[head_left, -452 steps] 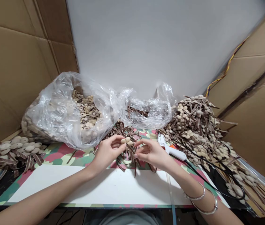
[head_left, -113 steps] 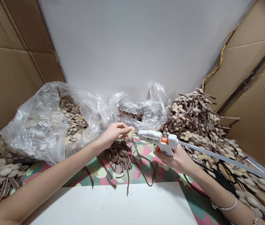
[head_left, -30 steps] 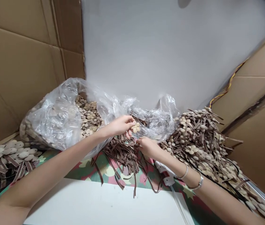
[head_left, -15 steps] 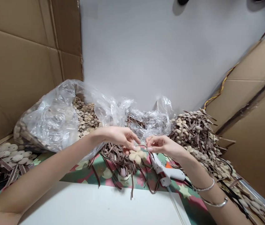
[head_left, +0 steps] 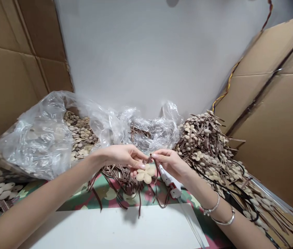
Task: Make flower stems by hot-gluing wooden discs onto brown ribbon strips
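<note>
Pale beige flower-shaped wooden piece [head_left: 145,173] held above heap of brown striped ribbon strips [head_left: 125,176], in front of us at table middle. Our left hand [head_left: 121,156]: grip pinched closed on flower piece's upper edge. Our right hand [head_left: 171,162]: fingertips closed on thin brown striped ribbon loop [head_left: 154,162] at flower's top. White hot-glue gun [head_left: 169,180] lies on camouflage-patterned table cover [head_left: 84,199], just beneath right hand.

Two hands [head_left: 125,157], one glue gun [head_left: 169,180], two plastic bags [head_left: 39,141], two bracelets [head_left: 217,212], one white board [head_left: 115,228]
</note>
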The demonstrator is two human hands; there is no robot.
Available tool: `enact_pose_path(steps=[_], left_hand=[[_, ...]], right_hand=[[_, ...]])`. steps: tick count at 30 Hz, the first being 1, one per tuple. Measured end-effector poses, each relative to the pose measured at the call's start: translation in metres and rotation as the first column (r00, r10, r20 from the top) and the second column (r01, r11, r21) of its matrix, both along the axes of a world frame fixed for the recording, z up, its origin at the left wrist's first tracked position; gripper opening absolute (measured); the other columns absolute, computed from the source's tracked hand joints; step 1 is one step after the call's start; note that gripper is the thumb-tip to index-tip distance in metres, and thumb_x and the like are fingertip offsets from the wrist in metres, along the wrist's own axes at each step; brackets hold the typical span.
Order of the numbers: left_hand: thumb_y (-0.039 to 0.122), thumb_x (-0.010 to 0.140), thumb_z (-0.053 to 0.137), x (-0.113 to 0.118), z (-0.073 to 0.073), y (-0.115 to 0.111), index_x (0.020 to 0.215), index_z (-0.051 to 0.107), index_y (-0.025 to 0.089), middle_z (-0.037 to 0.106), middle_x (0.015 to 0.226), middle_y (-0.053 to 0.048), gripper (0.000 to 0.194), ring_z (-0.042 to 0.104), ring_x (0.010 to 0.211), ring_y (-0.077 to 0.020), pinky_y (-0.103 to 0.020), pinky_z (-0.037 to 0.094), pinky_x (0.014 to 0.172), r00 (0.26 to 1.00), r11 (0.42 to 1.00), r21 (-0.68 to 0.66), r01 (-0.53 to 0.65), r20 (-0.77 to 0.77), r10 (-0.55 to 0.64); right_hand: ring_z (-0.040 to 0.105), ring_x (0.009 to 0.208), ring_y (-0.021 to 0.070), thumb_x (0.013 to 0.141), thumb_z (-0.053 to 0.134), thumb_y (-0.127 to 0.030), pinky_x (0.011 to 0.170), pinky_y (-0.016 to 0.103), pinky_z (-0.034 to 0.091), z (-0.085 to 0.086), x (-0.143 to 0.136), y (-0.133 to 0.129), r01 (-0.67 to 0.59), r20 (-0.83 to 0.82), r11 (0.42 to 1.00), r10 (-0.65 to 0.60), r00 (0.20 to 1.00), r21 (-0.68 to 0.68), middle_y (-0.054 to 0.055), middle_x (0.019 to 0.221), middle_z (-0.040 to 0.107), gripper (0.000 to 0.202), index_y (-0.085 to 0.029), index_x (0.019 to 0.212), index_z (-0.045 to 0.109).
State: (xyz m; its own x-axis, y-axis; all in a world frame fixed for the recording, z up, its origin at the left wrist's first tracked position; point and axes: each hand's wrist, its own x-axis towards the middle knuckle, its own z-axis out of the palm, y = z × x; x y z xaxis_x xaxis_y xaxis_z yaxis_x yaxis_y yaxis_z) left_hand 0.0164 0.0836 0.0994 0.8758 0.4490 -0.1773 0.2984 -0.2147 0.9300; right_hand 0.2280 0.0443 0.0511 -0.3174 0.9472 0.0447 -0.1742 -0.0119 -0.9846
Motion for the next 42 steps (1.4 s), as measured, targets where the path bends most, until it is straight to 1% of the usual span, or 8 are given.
enact_pose_path(steps=[4, 9, 16, 20, 24, 28, 34, 42], left_hand=[[0.028, 0.075, 0.064, 0.004, -0.005, 0.0, 0.087, 0.066, 0.017, 0.059, 0.069, -0.001, 0.017, 0.054, 0.061, -0.0115, -0.023, 0.04, 0.058, 0.999, 0.982, -0.19, 0.02, 0.044, -0.012], [0.029, 0.076, 0.063, 0.015, -0.016, -0.006, 0.072, 0.067, 0.015, 0.058, 0.066, 0.0, 0.015, 0.053, 0.061, -0.0107, -0.024, 0.041, 0.062, 0.996, 0.969, -0.249, 0.012, 0.092, 0.011], [0.036, 0.073, 0.065, 0.011, -0.012, -0.001, 0.096, 0.065, 0.019, 0.061, 0.067, -0.001, 0.029, 0.058, 0.063, -0.0134, -0.026, 0.044, 0.061, 0.989, 0.987, -0.066, -0.148, 0.011, 0.149], [0.041, 0.073, 0.063, 0.006, -0.007, 0.002, 0.099, 0.061, 0.018, 0.062, 0.068, -0.002, 0.034, 0.059, 0.063, -0.0146, -0.027, 0.046, 0.061, 0.976, 0.974, 0.069, -0.217, 0.023, 0.216], [0.042, 0.074, 0.061, 0.008, -0.01, 0.002, 0.091, 0.061, 0.016, 0.062, 0.074, -0.003, 0.031, 0.058, 0.062, -0.014, -0.028, 0.046, 0.059, 0.977, 0.969, 0.125, -0.211, 0.035, 0.208], [0.043, 0.077, 0.058, 0.011, -0.013, -0.002, 0.094, 0.06, 0.016, 0.062, 0.071, -0.004, 0.032, 0.059, 0.063, -0.0155, -0.028, 0.046, 0.059, 0.98, 0.961, 0.192, -0.198, 0.019, 0.198], [0.043, 0.077, 0.058, 0.008, -0.012, -0.003, 0.12, 0.04, 0.023, 0.062, 0.082, -0.004, 0.05, 0.06, 0.07, -0.0165, -0.03, 0.046, 0.065, 0.972, 0.963, 0.134, -0.233, 0.059, 0.227], [0.03, 0.079, 0.057, 0.006, -0.009, 0.005, 0.091, 0.055, 0.018, 0.061, 0.079, -0.003, 0.018, 0.056, 0.066, -0.0124, -0.028, 0.046, 0.064, 0.922, 0.933, 0.043, -0.358, 0.172, 0.346]], right_hand=[[0.055, 0.08, 0.0116, 0.067, 0.072, -0.019, 0.074, 0.023, 0.04, -0.001, -0.005, -0.002, 0.072, -0.066, 0.997, -0.071, 0.995, 0.013, 0.002, 0.087, 0.066, 0.007, -0.017, 0.073, 0.072], [0.056, 0.078, 0.0118, 0.068, 0.072, -0.02, 0.073, 0.024, 0.042, -0.004, -0.012, -0.005, 0.089, -0.129, 0.996, -0.088, 0.988, 0.001, 0.002, 0.082, 0.066, 0.008, -0.017, 0.074, 0.07], [0.059, 0.072, 0.013, 0.064, 0.075, -0.022, 0.07, 0.026, 0.043, 0.002, 0.0, -0.006, 0.169, 0.078, 0.978, -0.179, 0.981, 0.121, 0.001, 0.072, 0.067, 0.017, -0.018, 0.078, 0.065], [0.058, 0.069, 0.0129, 0.064, 0.074, -0.023, 0.065, 0.026, 0.043, 0.01, 0.012, -0.005, 0.034, 0.201, 0.999, -0.038, 0.979, 0.023, 0.001, 0.072, 0.066, 0.03, -0.02, 0.092, 0.066], [0.055, 0.068, 0.012, 0.064, 0.074, -0.025, 0.064, 0.026, 0.041, 0.007, 0.017, -0.001, -0.075, 0.261, 0.993, 0.098, 0.96, -0.096, 0.003, 0.075, 0.066, 0.022, -0.016, 0.084, 0.072], [0.052, 0.063, 0.0108, 0.063, 0.074, -0.027, 0.061, 0.025, 0.038, -0.001, 0.015, 0.001, -0.079, 0.281, 0.995, 0.093, 0.955, -0.059, 0.002, 0.07, 0.065, 0.017, -0.016, 0.076, 0.072], [0.051, 0.063, 0.0111, 0.063, 0.074, -0.03, 0.06, 0.024, 0.037, 0.002, 0.016, 0.003, 0.002, 0.257, 1.0, 0.002, 0.966, -0.014, 0.002, 0.071, 0.065, 0.021, -0.015, 0.077, 0.072], [0.06, 0.073, 0.0146, 0.058, 0.077, -0.024, 0.069, 0.027, 0.043, 0.008, 0.018, 0.001, 0.122, 0.179, 0.991, -0.11, 0.978, -0.056, 0.005, 0.081, 0.069, 0.026, -0.016, 0.083, 0.072]])
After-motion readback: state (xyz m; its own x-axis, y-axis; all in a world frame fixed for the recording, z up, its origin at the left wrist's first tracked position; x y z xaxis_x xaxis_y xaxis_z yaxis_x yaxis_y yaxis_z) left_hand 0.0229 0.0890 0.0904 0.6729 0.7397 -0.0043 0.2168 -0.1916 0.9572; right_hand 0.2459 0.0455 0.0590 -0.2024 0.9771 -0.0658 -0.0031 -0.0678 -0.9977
